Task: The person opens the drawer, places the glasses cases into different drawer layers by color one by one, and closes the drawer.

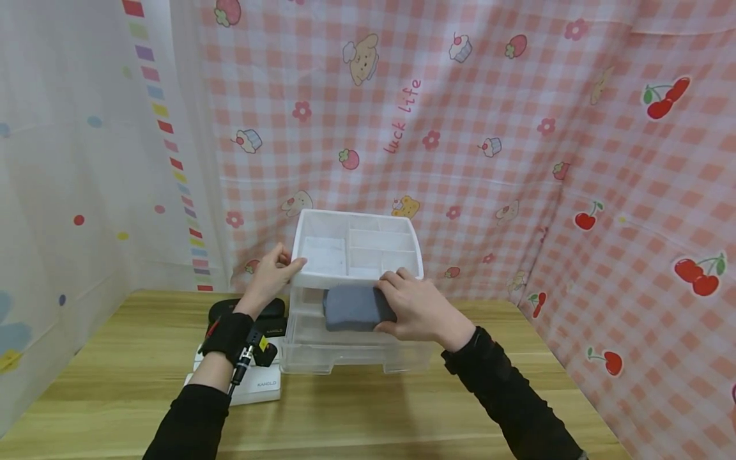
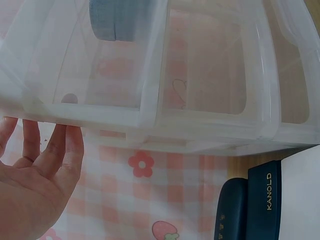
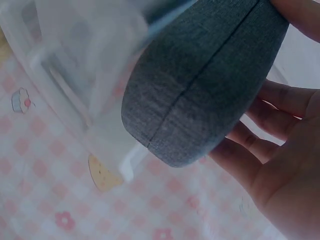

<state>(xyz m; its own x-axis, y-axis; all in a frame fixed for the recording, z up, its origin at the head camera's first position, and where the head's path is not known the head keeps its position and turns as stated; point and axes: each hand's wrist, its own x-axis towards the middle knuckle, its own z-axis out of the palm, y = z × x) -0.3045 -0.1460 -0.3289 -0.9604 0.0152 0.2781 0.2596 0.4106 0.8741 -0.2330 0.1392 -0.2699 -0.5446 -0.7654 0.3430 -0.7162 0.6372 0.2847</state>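
Observation:
My right hand (image 1: 416, 306) grips a grey fabric hard case (image 1: 355, 308), its fingers along the top and side and the thumb below. A seam runs round the case (image 3: 190, 90) in the right wrist view. It lies just under the front rim of the white compartment tray (image 1: 324, 279) that tops a clear plastic drawer unit (image 1: 305, 358). At the tray's front left corner my left hand (image 1: 267, 278) holds the rim, thumb on top. In the left wrist view its fingers (image 2: 55, 145) reach the unit's side edge. Through the plastic there, part of the grey case (image 2: 122, 20) shows.
Left of the drawer unit stand white boxes (image 1: 261, 386) marked KANOLD, with a dark box (image 1: 278, 327) and a black case (image 1: 270, 309) behind. All stand on a wooden table (image 1: 356, 421). A pink checked curtain (image 1: 356, 115) hangs behind and to the right.

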